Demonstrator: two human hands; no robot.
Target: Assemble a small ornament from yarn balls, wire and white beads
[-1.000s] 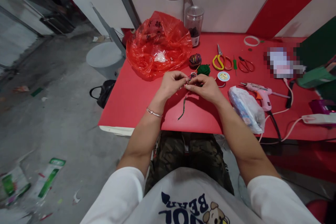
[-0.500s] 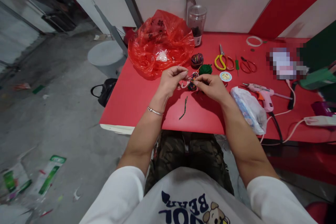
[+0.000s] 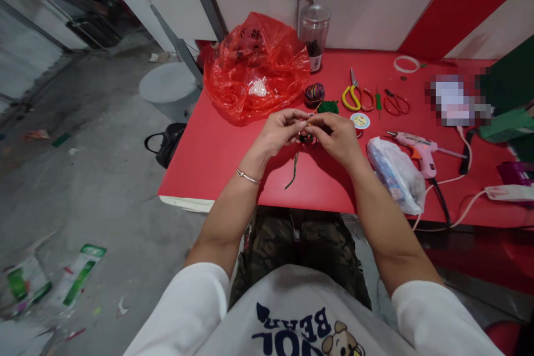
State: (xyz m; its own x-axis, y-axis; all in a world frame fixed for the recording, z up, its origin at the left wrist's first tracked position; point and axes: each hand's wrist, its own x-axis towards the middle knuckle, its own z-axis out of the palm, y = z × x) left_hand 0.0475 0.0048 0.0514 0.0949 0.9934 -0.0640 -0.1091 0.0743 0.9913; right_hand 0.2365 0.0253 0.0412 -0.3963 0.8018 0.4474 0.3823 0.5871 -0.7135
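Note:
My left hand (image 3: 282, 131) and my right hand (image 3: 335, 132) meet over the red table, with thumbs and fingertips pinched together. Between them is a small dark, multicoloured yarn piece with beads (image 3: 306, 138), mostly covered by the fingers. Below it a short dark green yarn strand (image 3: 294, 171) lies on the tabletop. Just beyond my fingers sit a green yarn ball (image 3: 329, 107) and a multicoloured yarn ball (image 3: 314, 94). Close to my right hand is a round label (image 3: 360, 120).
A red plastic bag (image 3: 254, 75) with clear beads stands back left, beside a clear plastic cup (image 3: 315, 39). Rightward lie yellow-handled scissors (image 3: 351, 94), red-handled scissors (image 3: 396, 103), a green-handled hook (image 3: 378, 101), a pink glue gun (image 3: 421, 150) with cords and a white plastic bag (image 3: 396, 175).
My left hand has moved right, up against my right hand. The string of pale pink beads seen between them earlier is now mostly hidden by the fingers.

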